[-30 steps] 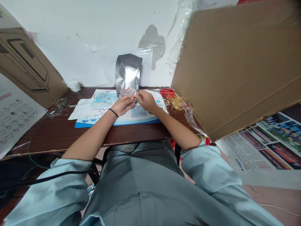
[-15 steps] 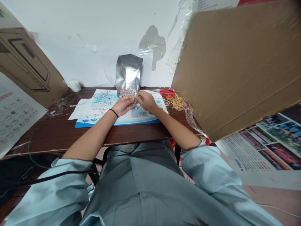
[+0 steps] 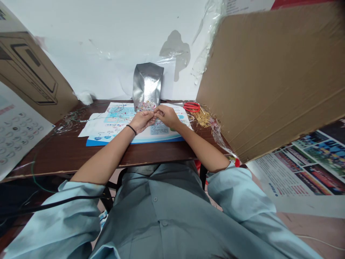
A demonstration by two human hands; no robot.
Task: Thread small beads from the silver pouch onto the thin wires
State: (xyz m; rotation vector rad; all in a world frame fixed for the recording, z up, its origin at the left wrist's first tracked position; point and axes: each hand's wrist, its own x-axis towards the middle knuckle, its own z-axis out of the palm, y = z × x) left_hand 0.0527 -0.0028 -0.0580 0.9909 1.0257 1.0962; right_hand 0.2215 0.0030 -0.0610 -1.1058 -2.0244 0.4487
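My left hand (image 3: 142, 120) and my right hand (image 3: 167, 116) meet fingertip to fingertip over a printed paper sheet (image 3: 115, 124) on the dark wooden table (image 3: 70, 151). Both hands are closed in a pinch on something too small to make out. Just beyond the fingers lies a small heap of coloured beads (image 3: 145, 105), in front of an upright silver foil pouch (image 3: 147, 84). A black band circles my left wrist.
Red-handled scissors (image 3: 192, 106) and a pile of thin gold pins (image 3: 202, 117) lie to the right of my hands. A large cardboard sheet (image 3: 269, 75) leans at the right, a cardboard box (image 3: 29, 75) at the left. Thin wire (image 3: 68, 120) tangles at the table's left.
My two hands have drawn slightly closer, so the fingertips now touch. Nothing else has moved.
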